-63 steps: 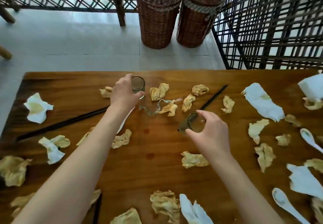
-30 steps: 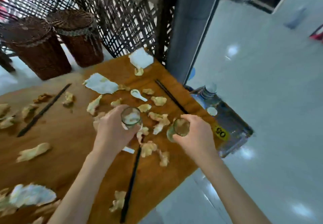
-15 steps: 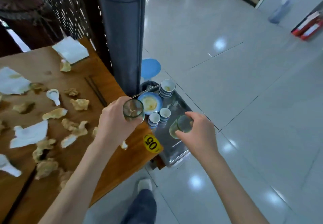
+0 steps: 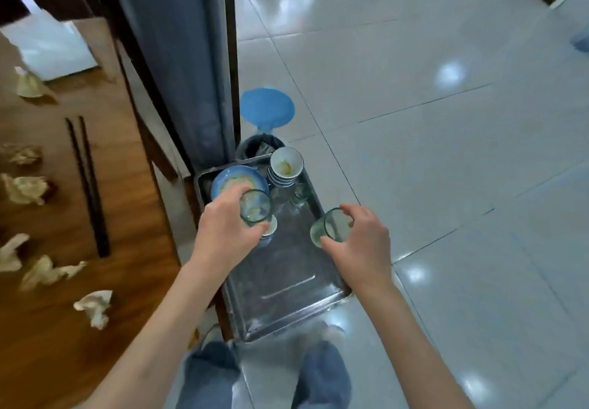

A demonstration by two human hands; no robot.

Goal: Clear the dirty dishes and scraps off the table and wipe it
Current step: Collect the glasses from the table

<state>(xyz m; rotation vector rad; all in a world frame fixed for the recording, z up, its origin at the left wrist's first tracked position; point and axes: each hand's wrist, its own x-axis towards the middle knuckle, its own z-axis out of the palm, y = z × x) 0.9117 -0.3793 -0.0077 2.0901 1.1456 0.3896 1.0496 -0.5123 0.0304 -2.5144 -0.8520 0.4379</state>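
Note:
My left hand grips a small dirty glass above the metal tray on the floor beside the table. My right hand grips a second glass, tilted, over the tray's right side. On the tray's far end lie a blue plate, a stack of small bowls and small cups partly hidden under my left hand. The wooden table at left carries crumpled napkins, a pair of black chopsticks and a white paper sheet.
A grey pillar rises behind the tray. A black-lined bin stands just past the tray, beside a blue round floor mark. Glossy tiled floor spreads to the right. My jeans-clad legs stand at the tray's near end.
I have lifted both glasses off the table and turned right. Both hands now hold them over the tray on the floor, closer to it than half a second ago.

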